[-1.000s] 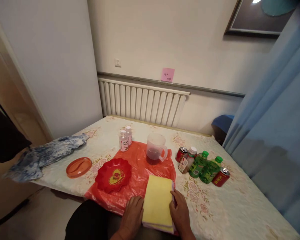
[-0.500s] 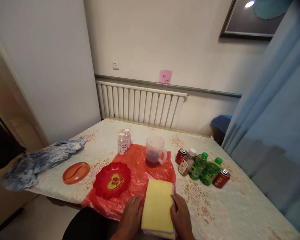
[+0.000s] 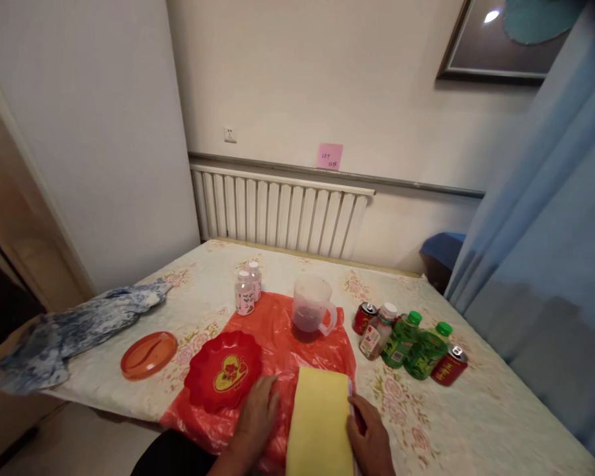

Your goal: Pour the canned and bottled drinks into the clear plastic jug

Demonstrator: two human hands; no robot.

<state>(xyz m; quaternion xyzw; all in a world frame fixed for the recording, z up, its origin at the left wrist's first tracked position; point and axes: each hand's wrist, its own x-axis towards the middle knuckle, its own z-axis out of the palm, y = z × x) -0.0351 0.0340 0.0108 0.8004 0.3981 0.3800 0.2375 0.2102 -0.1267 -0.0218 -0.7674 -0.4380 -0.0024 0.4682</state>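
A folded stack of yellow cloths (image 3: 321,420) with purplish edges lies at the front of the table. My right hand (image 3: 371,433) is at its right edge, fingers curled against the side of the stack. Left of the stack, my left hand (image 3: 258,413) rests over a red plastic bag (image 3: 277,360) with its fingers stretched out, close to the rim of a red scalloped plate (image 3: 205,370). I cannot tell whether it touches the plate. Behind the stack stands a translucent measuring jug (image 3: 311,305) with dark liquid in it.
Two small clear bottles (image 3: 244,294) stand behind the plate. On the right are a white-capped bottle (image 3: 377,332), green bottles (image 3: 426,350) and red cans (image 3: 449,365). An orange lid (image 3: 149,355) and a blue-white patterned cloth (image 3: 94,320) lie left. A radiator (image 3: 282,205) lines the wall.
My left hand has moved off the left side of the cloth stack, leftward toward the red plate. My right hand stays at the stack's right edge. The view has shifted slightly.
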